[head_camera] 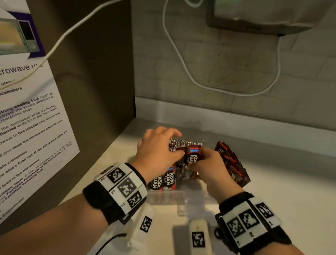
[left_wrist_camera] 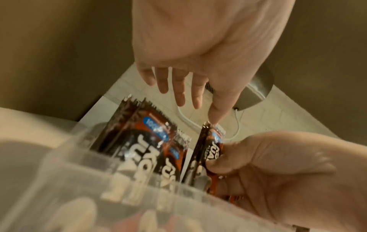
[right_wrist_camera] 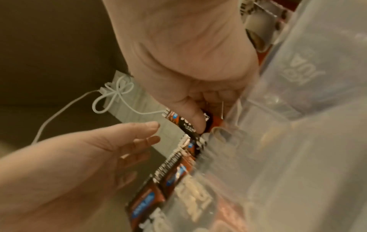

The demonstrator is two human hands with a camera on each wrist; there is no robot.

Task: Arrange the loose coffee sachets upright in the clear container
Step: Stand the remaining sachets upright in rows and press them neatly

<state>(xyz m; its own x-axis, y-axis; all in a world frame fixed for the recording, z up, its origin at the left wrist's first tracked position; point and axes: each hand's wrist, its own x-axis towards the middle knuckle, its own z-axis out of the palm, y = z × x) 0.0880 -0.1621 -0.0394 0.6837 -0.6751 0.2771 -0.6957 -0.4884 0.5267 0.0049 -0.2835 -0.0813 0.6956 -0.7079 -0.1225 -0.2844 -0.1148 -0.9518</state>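
A clear container [head_camera: 166, 198] stands on the white counter, with several brown Kopi Juan sachets [head_camera: 161, 181] upright inside it. My right hand [head_camera: 206, 163] pinches one more sachet [head_camera: 193, 156] by its edge and holds it upright at the right end of that row. In the left wrist view, thumb and fingers of my right hand [left_wrist_camera: 258, 164] clamp this sachet [left_wrist_camera: 210, 146]. My left hand [head_camera: 162, 144] hovers over the row with straight fingers, and one fingertip [left_wrist_camera: 215, 119] touches the held sachet's top. A loose pile of sachets [head_camera: 232, 164] lies to the right of the container.
A brown side panel with a microwave notice [head_camera: 21, 112] closes off the left. A white cable [head_camera: 177, 51] loops over the tiled back wall under a wall-mounted unit [head_camera: 262, 16]. Two white tagged bars [head_camera: 197, 239] lie on the counter [head_camera: 294, 198] in front.
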